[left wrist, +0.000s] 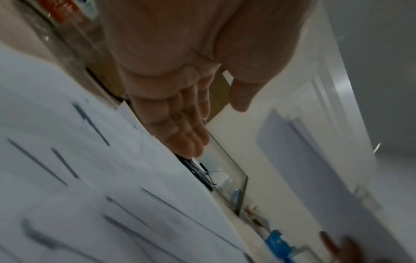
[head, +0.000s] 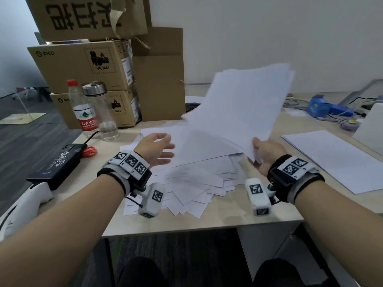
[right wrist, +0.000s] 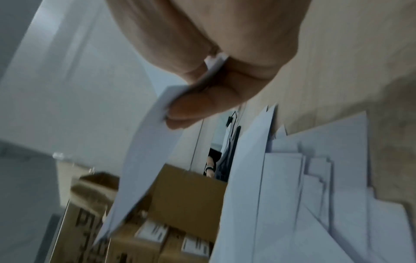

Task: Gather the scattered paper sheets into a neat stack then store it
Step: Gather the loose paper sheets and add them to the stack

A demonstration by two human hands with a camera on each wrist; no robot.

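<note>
My right hand [head: 264,151]: grips one corner of a bundle of white sheets [head: 244,108], thumb on top and fingers curled beneath; the bundle is lifted off the surface and tilts up and away from me, its far edge blurred.
The same grip from my right wrist: the paper edge [right wrist: 157,113] is pinched between my thumb and bent fingers, and the sheets hang clear of the pile below.
My left hand [head: 156,149]: released, palm facing right, fingers straight and slightly spread, holding nothing; it hovers over the left part of the loose pile.
From my left wrist: straight fingers [left wrist: 180,124] point outward above overlapping sheets.
Scattered paper sheets [head: 199,179]: a loose, fanned heap lying flat in the middle of the surface, corners pointing many ways, directly under both hands.
Neat stack of paper [head: 335,160]: lies flat to the right of the heap, apart from it.
Surface [head: 228,214]: pale wood, its near edge just in front of me.
Cardboard boxes [head: 87,67]: stacked at the back left.
Plastic water bottle [head: 81,108]: red cap, stands in front of the boxes.
Glass bottle [head: 101,110]: metal lid, just beside the plastic one.
Black device [head: 60,164]: at the left edge, with red-handled scissors [head: 90,151] beside it.
</note>
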